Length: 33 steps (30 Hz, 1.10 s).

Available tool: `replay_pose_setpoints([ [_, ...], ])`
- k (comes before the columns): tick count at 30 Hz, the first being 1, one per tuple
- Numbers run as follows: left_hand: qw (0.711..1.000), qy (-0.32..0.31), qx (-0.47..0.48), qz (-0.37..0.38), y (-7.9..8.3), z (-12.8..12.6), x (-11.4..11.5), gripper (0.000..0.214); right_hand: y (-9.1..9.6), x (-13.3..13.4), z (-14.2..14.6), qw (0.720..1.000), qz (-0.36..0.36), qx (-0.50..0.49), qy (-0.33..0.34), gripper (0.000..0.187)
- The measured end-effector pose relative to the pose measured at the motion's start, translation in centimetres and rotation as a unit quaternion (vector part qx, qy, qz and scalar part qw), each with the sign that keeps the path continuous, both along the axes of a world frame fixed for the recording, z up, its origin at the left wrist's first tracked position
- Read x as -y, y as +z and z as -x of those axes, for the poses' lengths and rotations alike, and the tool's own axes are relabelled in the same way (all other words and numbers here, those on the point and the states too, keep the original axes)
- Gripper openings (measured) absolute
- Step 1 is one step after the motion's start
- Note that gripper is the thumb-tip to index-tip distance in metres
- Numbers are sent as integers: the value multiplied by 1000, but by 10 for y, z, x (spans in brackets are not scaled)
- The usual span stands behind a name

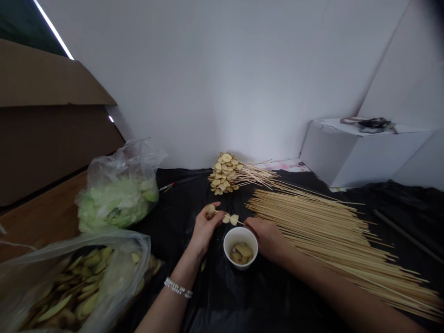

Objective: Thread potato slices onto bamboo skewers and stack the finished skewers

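My left hand pinches a pale potato slice at one end of a thin bamboo skewer. Two more slices sit along that skewer. My right hand holds its other end, just above a white paper cup. The cup holds several potato slices and stands between my hands. Farther off lies a heap of skewers loaded with slices.
A large pile of bamboo skewers covers the black plastic sheet to the right. At left are a plastic bag of potato slices and a bag of pale green leaves. A cardboard box and a white box stand behind.
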<state>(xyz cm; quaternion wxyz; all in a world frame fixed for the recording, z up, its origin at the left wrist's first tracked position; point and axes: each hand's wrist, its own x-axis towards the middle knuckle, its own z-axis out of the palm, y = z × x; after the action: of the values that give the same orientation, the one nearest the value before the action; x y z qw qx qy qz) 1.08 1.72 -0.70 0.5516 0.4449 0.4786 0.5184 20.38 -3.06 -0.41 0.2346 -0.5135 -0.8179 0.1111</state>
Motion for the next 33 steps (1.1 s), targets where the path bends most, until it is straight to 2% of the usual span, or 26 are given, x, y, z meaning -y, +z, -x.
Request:
replay_pose_setpoints([
  [33,1000,-6,-10,8,1,0,1,55,1,1,1,1000,11,25,-3,15],
])
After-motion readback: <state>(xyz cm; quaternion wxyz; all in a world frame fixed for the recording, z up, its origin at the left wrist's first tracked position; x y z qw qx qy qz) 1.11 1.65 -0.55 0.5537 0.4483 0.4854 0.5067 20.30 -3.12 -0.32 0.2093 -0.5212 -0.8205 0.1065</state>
